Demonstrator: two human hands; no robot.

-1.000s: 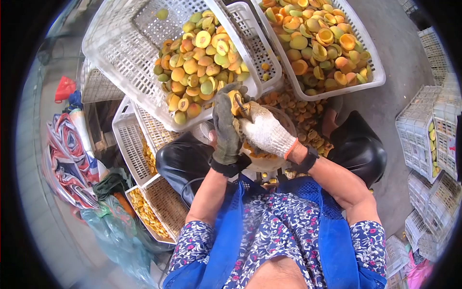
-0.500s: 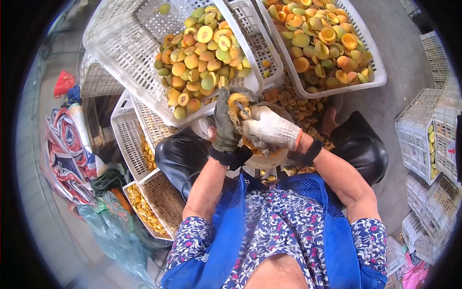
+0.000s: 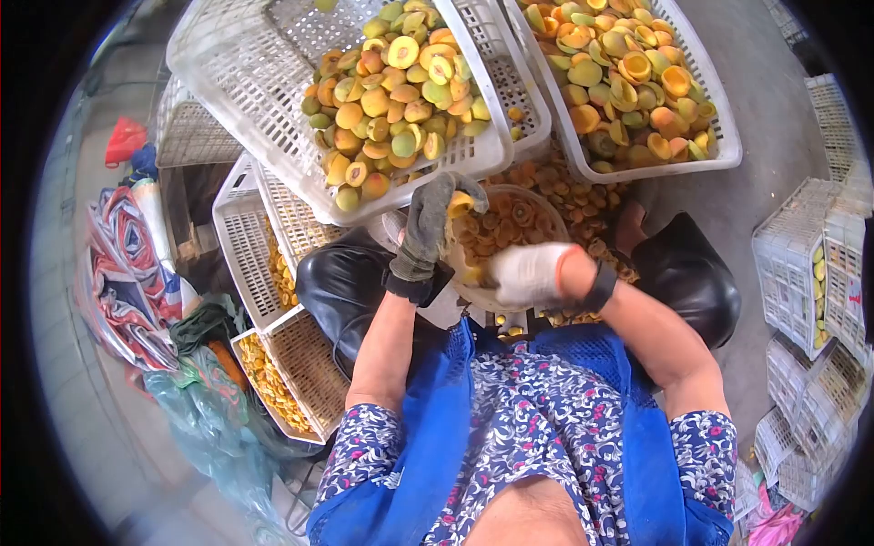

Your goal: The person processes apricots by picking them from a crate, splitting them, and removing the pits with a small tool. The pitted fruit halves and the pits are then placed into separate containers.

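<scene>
My left hand [image 3: 426, 227], in a grey-green glove, is closed around a yellow-orange peach half [image 3: 461, 204], just below the tilted white crate of cut peaches [image 3: 387, 100]. Lower and to the right, my right hand [image 3: 533, 275] wears a white glove and is smeared by motion. Its fingers look curled, with a yellowish blurred thing at their tips that I cannot make out. Both hands are over or beside a pale bucket [image 3: 557, 217] that holds brownish-orange fruit scraps [image 3: 510, 226].
At the upper right, a white crate [image 3: 728, 156] holds hollowed peach halves [image 3: 628, 82]. More scraps [image 3: 583, 196] lie behind the bucket. Crates with yellow pieces [image 3: 271, 387] stand at the left, near plastic bags [image 3: 196, 409]. Stacked crates [image 3: 787, 264] line the right side.
My right hand has moved away from my left, down and to the right, uncovering the bucket's contents. The metal-ended tool seen between the hands no longer shows clearly. My left hand still holds fruit.
</scene>
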